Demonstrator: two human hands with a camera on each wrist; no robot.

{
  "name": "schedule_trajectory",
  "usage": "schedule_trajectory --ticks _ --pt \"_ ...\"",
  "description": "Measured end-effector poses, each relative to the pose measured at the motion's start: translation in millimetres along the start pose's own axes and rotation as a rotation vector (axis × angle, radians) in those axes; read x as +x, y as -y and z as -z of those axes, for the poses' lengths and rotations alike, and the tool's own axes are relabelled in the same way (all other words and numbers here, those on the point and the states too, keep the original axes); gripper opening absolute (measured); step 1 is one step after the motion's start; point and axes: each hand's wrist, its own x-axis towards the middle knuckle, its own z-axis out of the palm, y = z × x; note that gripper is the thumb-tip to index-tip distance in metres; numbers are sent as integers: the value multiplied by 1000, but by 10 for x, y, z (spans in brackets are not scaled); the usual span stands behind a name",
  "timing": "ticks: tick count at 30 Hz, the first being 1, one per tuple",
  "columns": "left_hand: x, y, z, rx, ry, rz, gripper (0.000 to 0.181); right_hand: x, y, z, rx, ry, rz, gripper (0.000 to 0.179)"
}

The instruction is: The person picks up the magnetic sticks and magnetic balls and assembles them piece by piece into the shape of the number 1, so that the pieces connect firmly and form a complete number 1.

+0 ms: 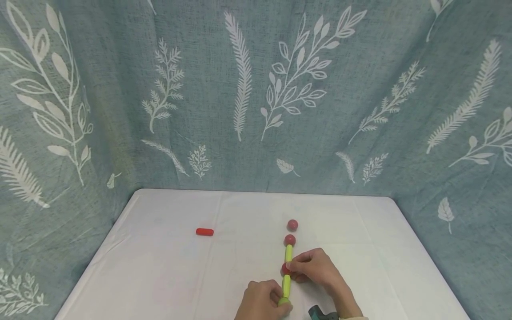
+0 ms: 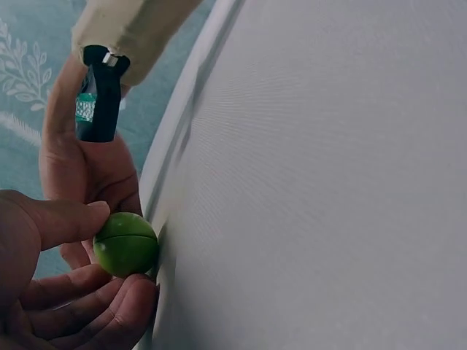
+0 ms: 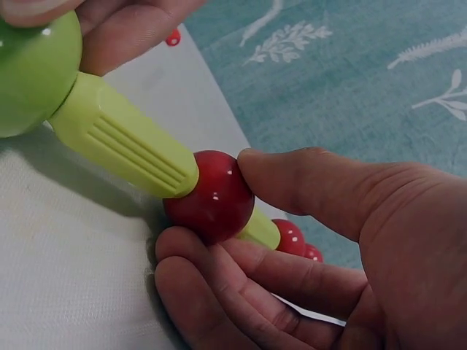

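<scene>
A straight chain of balls and yellow-green rods lies toward the front of the table. My left hand (image 1: 259, 300) pinches the green ball (image 2: 125, 246) at its near end between thumb and fingers. From that ball a ribbed rod (image 3: 128, 138) runs to a red ball (image 3: 211, 197), which my right hand (image 1: 318, 270) grips with the thumb on one side and fingers beneath. Beyond it, a second yellow-green rod (image 1: 289, 253) leads to another red ball (image 1: 290, 240). Fingers partly cover the held red ball in the head view.
A loose red ball (image 1: 293, 225) sits just past the chain's far end. Farther left lies a short red rod (image 1: 205, 232). White cloth covers the table (image 1: 160, 258), and a blue-green leaf-patterned curtain (image 1: 256, 98) hangs behind and at both sides.
</scene>
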Motion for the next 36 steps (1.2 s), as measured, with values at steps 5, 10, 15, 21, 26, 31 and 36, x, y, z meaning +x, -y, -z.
schedule_trajectory --ticks 5,10,15,21,26,31,36 --pt "7 -2 6 13 13 -13 20 8 11 -14 -20 -4 13 23" --pt "9 -3 -12 18 -6 5 21 62 43 -31 -80 -81 27 25" --pt "1 -1 -21 13 -10 4 20 145 93 -69 -143 -136 28 21" --pt "-9 8 -16 -16 8 -8 18 179 110 -102 -162 -137 19 19" --pt "-7 15 -8 0 5 7 18 198 135 -116 -177 -115 17 18" --pt "-4 32 11 38 -22 21 20 235 174 -152 -185 -107 24 18" --pt "10 67 85 36 -62 -13 17 316 213 -204 -195 -109 55 18"
